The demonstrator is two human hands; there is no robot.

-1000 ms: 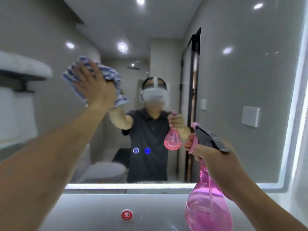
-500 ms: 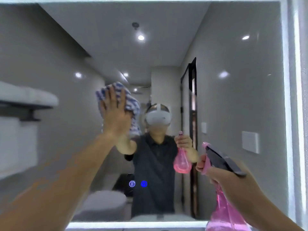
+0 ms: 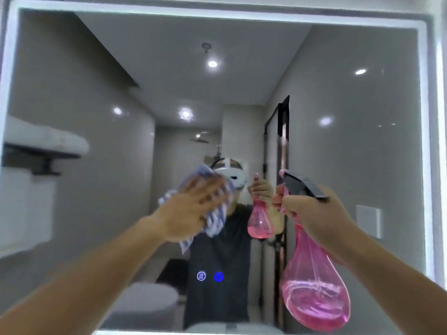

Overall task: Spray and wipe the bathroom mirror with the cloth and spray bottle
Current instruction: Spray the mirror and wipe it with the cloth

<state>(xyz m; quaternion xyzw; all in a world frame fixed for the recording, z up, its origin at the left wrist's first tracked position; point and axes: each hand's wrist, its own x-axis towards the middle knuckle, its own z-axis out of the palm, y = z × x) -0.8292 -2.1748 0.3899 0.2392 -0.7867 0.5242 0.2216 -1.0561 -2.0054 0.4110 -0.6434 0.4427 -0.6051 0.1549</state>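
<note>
The large wall mirror with a lit white frame fills the view. My left hand presses a blue-and-white striped cloth flat against the glass near the mirror's middle, fingers spread and blurred by motion. My right hand grips the neck of a pink see-through spray bottle with a dark trigger head, held upright just right of the cloth and a little off the glass. Pink liquid fills the bottle's lower part.
Two blue touch icons glow on the mirror's lower middle. The reflection shows a person with the same cloth and bottle, a towel shelf at left, a toilet and a dark door frame.
My left hand has swept the cloth from the mirror's upper left down and rightward to the middle. The view has tilted up, and the countertop has left the frame.
</note>
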